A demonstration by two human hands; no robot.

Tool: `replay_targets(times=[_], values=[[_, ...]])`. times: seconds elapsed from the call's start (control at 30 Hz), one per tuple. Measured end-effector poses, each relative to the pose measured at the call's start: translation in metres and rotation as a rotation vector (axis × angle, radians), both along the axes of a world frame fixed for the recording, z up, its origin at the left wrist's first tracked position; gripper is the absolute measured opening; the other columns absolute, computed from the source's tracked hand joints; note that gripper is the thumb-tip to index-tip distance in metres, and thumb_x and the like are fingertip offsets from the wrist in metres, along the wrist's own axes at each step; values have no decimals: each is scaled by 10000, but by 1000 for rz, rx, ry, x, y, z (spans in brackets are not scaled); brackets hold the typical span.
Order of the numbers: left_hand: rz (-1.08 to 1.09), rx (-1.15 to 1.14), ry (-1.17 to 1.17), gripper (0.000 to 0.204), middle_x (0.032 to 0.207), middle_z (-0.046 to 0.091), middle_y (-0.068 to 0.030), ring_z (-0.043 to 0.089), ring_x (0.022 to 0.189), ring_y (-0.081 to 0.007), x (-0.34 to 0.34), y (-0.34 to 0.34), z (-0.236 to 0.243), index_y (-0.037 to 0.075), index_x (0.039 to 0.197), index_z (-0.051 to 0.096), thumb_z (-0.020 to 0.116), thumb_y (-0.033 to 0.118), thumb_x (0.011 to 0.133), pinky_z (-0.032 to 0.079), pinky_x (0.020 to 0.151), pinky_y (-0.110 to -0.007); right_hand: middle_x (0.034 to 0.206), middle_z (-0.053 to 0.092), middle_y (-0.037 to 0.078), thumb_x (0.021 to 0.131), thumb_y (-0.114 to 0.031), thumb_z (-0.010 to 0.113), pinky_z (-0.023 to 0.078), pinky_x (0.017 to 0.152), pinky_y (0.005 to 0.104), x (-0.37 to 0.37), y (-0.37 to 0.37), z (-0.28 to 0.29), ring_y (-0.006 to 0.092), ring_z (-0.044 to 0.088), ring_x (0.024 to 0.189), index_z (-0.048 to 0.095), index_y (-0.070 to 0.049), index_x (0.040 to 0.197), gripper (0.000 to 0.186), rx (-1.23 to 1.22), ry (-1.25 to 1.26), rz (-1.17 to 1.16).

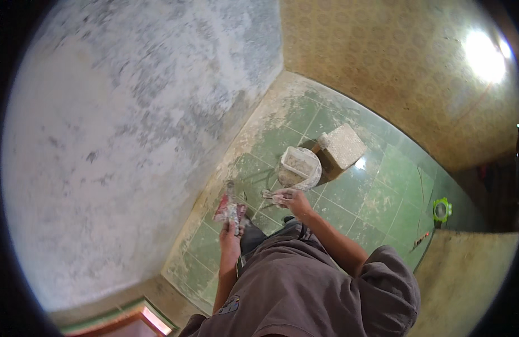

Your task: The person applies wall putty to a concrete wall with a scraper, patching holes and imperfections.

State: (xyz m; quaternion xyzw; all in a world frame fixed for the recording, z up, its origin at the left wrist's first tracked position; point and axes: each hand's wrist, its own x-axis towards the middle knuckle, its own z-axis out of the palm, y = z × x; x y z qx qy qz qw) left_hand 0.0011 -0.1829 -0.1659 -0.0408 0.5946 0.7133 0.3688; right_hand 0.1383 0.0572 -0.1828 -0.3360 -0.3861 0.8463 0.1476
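Note:
My left hand (231,235) is closed round the lower end of a red, white-smeared flat thing (224,206), whose exact kind I cannot make out. It is held up in front of the rough white-and-grey wall, over the floor. To its right, my right hand (290,201) is closed on a small whitish tool (268,194), which looks like a small putty scraper. White paste coats the fingers of both hands. Just beyond my right hand stands a round, paste-smeared bucket (311,182). A whitish rectangular tray (300,162) of greyish paste sits on its top.
A speckled, box-shaped block (345,147) stands right of the bucket. Green floor tiles (341,201) carry white splatter. The patchy plastered wall (130,140) rises at left; a yellow-brown patterned wall (377,62) runs along the back. A bright green round object (441,210) lies far right.

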Motion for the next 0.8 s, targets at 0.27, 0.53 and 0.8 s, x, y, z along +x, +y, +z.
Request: replay_targets(times=[0.27, 0.53, 0.8], values=[[-50, -33, -7, 315, 1037, 649, -49, 632, 824, -130, 158, -18, 23, 30, 1209, 570, 565, 261, 995, 486, 707, -246, 642, 527, -36, 946, -248, 660, 330, 475, 227, 85, -18, 16, 63, 440, 524, 682, -23, 902, 230, 263, -76, 162], [-77, 171, 111, 293, 1068, 642, -15, 601, 858, -102, 271, -54, 50, 41, 1215, 574, 571, 230, 991, 477, 763, -276, 580, 386, -74, 998, -424, 530, 265, 438, 246, 200, -66, 33, 52, 360, 477, 644, -53, 984, 388, 163, -46, 195], [110, 259, -30, 350, 1063, 625, -12, 596, 875, -102, 450, -106, 29, 20, 1282, 540, 593, 195, 983, 512, 793, -291, 912, 625, 23, 998, -402, 536, 466, 687, 242, 372, -173, 46, 108, 575, 781, 629, -15, 1160, 429, 257, -163, 254]])
